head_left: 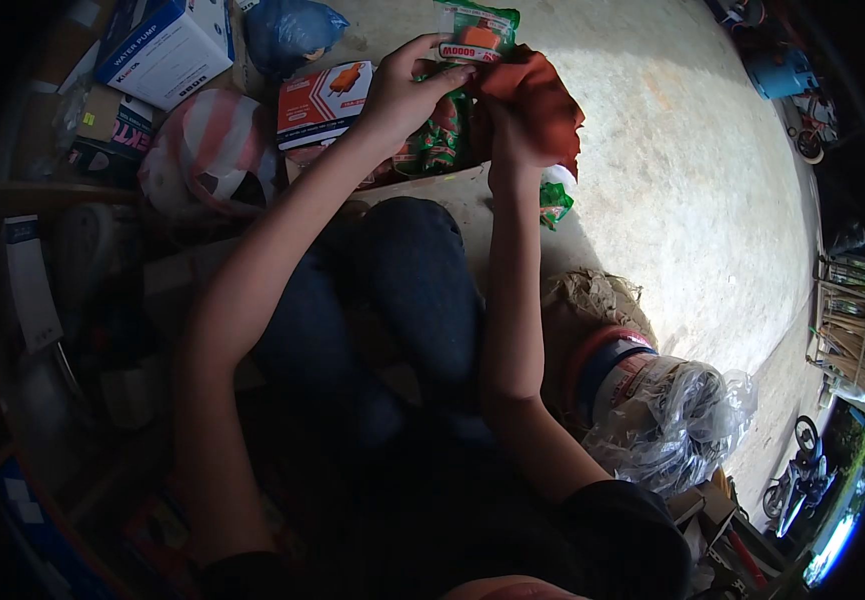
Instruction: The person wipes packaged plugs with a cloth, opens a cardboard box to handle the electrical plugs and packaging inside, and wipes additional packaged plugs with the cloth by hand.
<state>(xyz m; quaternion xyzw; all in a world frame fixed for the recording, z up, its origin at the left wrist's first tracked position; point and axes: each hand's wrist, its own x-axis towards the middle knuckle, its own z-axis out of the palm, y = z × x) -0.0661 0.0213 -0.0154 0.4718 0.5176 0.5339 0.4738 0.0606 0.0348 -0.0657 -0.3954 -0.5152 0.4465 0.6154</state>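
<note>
My left hand [408, 88] is closed on the lower edge of a small green-edged plastic packet [483, 32], which has an orange item inside and an upside-down label reading 6000W. Beside it, my right hand [519, 140] grips a rust-red cloth [535, 92] that bunches up against the packet. Most of the right fingers are hidden by the cloth. Below my hands, several similar green packets [443, 135] lie in an open box. Another green packet [556, 203] rests on the floor, partly behind my right wrist.
A red and white box [323, 105], a water pump box [165, 55], a blue bag [293, 35] and a striped bag [203, 150] crowd the left. Rolls in clear plastic [663, 410] and brown paper [593, 298] lie on the right. A motorbike [801, 478] stands farther off.
</note>
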